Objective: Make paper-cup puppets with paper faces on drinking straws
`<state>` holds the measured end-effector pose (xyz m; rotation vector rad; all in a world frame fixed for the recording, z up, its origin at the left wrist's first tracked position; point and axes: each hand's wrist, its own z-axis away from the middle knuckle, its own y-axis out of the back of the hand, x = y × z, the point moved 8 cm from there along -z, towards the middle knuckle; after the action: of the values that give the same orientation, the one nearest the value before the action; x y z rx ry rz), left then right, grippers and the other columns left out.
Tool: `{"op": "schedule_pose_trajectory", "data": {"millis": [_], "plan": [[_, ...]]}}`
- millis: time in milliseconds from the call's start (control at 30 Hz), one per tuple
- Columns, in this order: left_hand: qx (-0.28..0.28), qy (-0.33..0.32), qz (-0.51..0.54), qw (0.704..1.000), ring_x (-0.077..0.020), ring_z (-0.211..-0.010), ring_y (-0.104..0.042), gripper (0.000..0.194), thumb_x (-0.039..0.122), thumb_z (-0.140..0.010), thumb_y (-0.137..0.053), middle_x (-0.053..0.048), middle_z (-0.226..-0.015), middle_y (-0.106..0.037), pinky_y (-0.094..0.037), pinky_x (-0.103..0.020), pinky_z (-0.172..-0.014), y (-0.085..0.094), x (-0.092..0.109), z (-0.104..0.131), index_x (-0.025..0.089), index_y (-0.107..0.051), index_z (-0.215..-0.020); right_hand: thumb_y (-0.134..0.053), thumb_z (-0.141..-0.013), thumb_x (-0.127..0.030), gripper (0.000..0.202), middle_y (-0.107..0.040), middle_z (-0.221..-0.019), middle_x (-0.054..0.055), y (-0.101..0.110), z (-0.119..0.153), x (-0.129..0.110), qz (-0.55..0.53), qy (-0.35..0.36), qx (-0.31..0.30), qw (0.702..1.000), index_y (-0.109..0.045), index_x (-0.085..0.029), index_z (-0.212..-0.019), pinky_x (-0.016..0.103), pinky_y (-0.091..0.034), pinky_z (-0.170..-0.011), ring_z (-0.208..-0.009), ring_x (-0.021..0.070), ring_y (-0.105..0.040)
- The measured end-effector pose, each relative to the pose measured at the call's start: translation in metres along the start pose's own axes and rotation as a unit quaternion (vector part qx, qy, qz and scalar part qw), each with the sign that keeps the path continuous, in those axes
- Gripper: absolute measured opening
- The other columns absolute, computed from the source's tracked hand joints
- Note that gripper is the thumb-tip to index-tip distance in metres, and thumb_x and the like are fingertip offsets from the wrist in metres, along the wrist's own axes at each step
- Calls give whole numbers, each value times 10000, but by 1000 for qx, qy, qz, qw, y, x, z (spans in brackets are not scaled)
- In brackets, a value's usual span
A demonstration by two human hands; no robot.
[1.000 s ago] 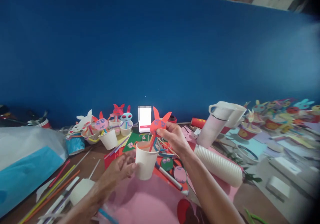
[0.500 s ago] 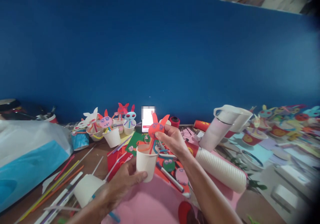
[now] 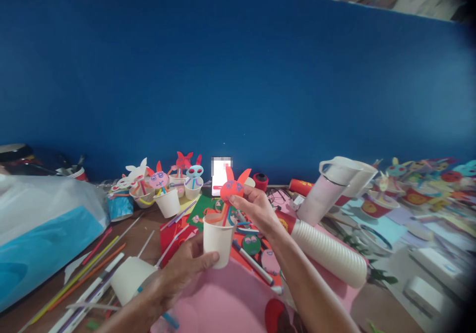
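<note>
A white paper cup (image 3: 217, 241) is held upright by my left hand (image 3: 191, 261), its thumb across the lower front of the cup. Above the rim stands a red paper rabbit head (image 3: 231, 190) with two pointed ears and drawn eyes. My right hand (image 3: 256, 205) pinches the head's right edge between thumb and fingers. Below the head, coloured strips run down into the cup; their lower ends are hidden inside. Pink paper (image 3: 219, 303) lies beneath my hands.
Cups with paper animal heads, one a pink rabbit (image 3: 159, 180), stand behind on the left. A stack of white cups (image 3: 329, 253) lies at right, near a white pitcher (image 3: 327, 189). Straws and a tipped cup (image 3: 130, 278) are at left; a lit phone (image 3: 222, 179) stands behind.
Both hands keep their holds. The cup and red head have hardly moved; the whole view has shifted slightly.
</note>
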<state>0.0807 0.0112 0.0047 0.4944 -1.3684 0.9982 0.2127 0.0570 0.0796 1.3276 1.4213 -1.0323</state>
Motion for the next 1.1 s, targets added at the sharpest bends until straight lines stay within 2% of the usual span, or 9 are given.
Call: {"op": "schedule_pose_trajectory", "data": {"millis": [200, 433, 767, 933, 1100], "plan": [[-10, 1, 26, 1000, -217, -919, -547, 458, 303, -683, -662, -93, -1029, -638, -386, -304, -796, 0, -4, -1, 175, -571, -1112, -571, -732, -230, 139, -636, -747, 17, -4, -2, 0, 14, 4, -25, 1000, -652, -149, -812, 227, -407, -590, -650, 128, -550], [-12, -2, 33, 999, -231, -937, -549, 443, 303, -669, -674, -101, -1033, -635, -396, -318, -796, -2, -4, -1, 172, -587, -1083, -564, -728, -236, 188, -606, -690, 7, 2, -2, 1, 94, 15, 0, 995, -666, -141, -854, 211, -379, -539, -584, 110, -501], [-22, -7, 36, 999, -242, -922, -554, 448, 301, -677, -664, -111, -1005, -639, -390, -351, -830, -3, -5, -3, 148, -582, -1090, -562, -717, -266, 183, -529, -586, -22, 4, -2, 5, 106, 0, 13, 994, -662, -140, -803, 180, -336, -441, -470, 70, -403], [-19, -14, 34, 999, -228, -917, -545, 445, 273, -687, -658, -101, -1021, -631, -387, -331, -808, -2, -7, -3, 163, -573, -1109, -570, -713, -269, 184, -542, -595, -29, 3, -3, 6, 109, -10, 11, 994, -664, -148, -815, 182, -340, -457, -469, 66, -406], [-11, -13, 30, 999, -214, -859, -553, 420, 291, -693, -648, -90, -966, -643, -384, -325, -780, -1, -9, -3, 172, -588, -1092, -567, -722, -296, 223, -588, -659, -3, 2, -3, 3, 106, -3, -4, 994, -668, -144, -850, 200, -376, -515, -548, 100, -480]]}}
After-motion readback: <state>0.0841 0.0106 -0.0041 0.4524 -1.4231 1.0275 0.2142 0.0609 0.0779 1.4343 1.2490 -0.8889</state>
